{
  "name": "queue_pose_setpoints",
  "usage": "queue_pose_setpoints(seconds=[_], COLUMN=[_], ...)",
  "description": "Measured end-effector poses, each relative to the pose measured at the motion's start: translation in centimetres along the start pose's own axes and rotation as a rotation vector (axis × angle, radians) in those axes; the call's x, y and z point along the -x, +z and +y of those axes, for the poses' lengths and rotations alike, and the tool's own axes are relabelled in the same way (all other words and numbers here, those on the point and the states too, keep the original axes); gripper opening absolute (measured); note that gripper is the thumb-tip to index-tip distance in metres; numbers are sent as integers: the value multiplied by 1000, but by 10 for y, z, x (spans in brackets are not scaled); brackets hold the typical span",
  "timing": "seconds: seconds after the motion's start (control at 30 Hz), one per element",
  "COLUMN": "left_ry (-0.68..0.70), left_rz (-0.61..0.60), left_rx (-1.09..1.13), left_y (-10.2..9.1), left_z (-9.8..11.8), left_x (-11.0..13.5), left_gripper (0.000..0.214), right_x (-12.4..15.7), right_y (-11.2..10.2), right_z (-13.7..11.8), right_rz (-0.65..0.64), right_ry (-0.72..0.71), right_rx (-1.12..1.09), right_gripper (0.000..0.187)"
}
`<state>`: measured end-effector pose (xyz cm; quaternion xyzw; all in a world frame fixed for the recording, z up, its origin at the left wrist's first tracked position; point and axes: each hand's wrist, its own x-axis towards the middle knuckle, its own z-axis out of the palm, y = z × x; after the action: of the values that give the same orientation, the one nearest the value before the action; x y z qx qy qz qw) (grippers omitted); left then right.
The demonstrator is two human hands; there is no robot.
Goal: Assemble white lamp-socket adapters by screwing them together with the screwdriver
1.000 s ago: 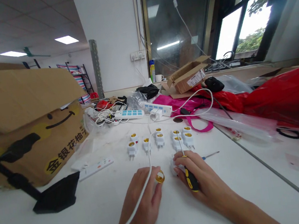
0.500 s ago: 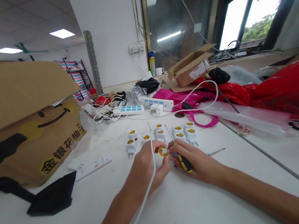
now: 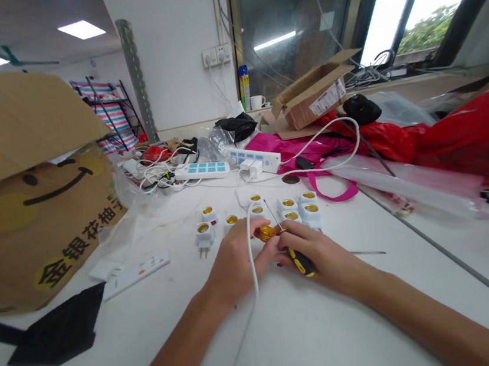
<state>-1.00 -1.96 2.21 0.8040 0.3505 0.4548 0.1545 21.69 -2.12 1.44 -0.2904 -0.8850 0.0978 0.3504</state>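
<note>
My left hand [image 3: 235,262] pinches a small gold threaded ring [image 3: 266,232] between thumb and fingers, just above the white table [image 3: 316,328]. My right hand [image 3: 319,252] grips a screwdriver with a yellow and black handle [image 3: 301,261]; its thin shaft points up and away past the ring. Both hands meet at the ring. Right behind them stand several white plug-in lamp sockets with gold insides [image 3: 290,208]. A white cable [image 3: 250,253] runs over my left wrist toward the sockets.
A big cardboard box with a smiley face [image 3: 36,191] fills the left. A black stand base [image 3: 53,334] and a white power strip [image 3: 135,272] lie in front of it. Power strips, cables, a pink bag, a small open carton [image 3: 312,100] and red plastic sheeting [image 3: 466,138] crowd the back and right.
Both hands have moved away from me toward the sockets. The gold ring, lifted off the table by my left hand, now sits against my right hand's fingers. The view has tilted down.
</note>
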Motion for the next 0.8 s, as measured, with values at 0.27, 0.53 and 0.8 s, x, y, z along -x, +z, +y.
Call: queue_pose_setpoints(seconds=[0.27, 0.53, 0.8], left_ry=[62, 192, 230], left_rz=[-36, -4, 12], left_rx=[-17, -11, -47], left_y=[-4, 3, 3], left_z=[-5, 1, -1], left_x=[-1, 1, 0], left_gripper=[35, 22, 27], right_x=[5, 9, 7], right_y=[-2, -3, -3], right_z=[-1, -8, -13], right_rz=[113, 171, 174], right_ry=[81, 94, 92], right_rx=[-94, -120, -133], right_gripper=[7, 11, 11])
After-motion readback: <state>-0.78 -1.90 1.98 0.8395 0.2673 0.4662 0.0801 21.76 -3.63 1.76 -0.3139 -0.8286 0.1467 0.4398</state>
